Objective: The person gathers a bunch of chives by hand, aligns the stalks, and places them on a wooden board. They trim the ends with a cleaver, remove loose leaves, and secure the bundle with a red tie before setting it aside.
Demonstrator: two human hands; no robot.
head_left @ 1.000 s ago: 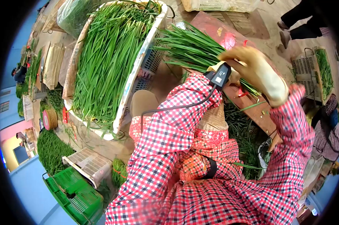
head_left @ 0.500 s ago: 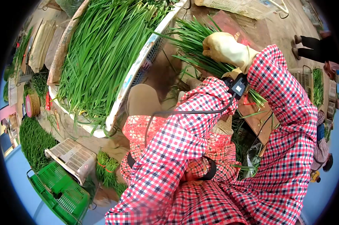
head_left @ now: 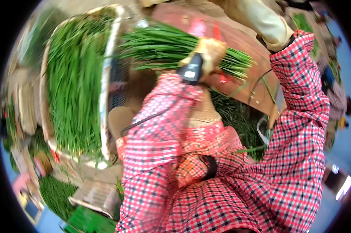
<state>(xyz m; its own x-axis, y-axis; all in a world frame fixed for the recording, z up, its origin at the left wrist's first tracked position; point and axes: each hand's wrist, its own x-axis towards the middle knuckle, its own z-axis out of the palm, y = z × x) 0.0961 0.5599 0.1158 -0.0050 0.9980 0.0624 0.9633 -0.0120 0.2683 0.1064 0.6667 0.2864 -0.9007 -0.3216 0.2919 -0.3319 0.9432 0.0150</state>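
A loose bundle of long, flat green leaves with pale cut ends [head_left: 160, 46] lies at 12 o'clock, over a worn, reddish flat surface [head_left: 261, 72], its leafy tips pointing toward 9 o'clock and its cut ends toward 4. The left hand [head_left: 209, 54], in a tan glove, grips it nearer the cut ends, the fingers wrapped around the stalks and closed on them. At that wrist sits a black rectangular device with a white label [head_left: 192, 69], its thin black cable [head_left: 156, 114] running back along the red-and-white checked sleeve. The right hand [head_left: 239, 11], in a cream and tan glove, is raised at 1 o'clock, apart from the bundle; the upper edge cuts it off, so I cannot tell how its fingers stand. Dark green leaves [head_left: 237, 116] lie in a heap at 3 o'clock, below the surface's near edge. At 10 o'clock stands a large white-rimmed basket [head_left: 105, 93] filled with long green leaves [head_left: 74, 85]. Farther out, a pale slatted plastic crate [head_left: 96, 196] and a bright green plastic crate [head_left: 90, 220] sit around 7 o'clock.
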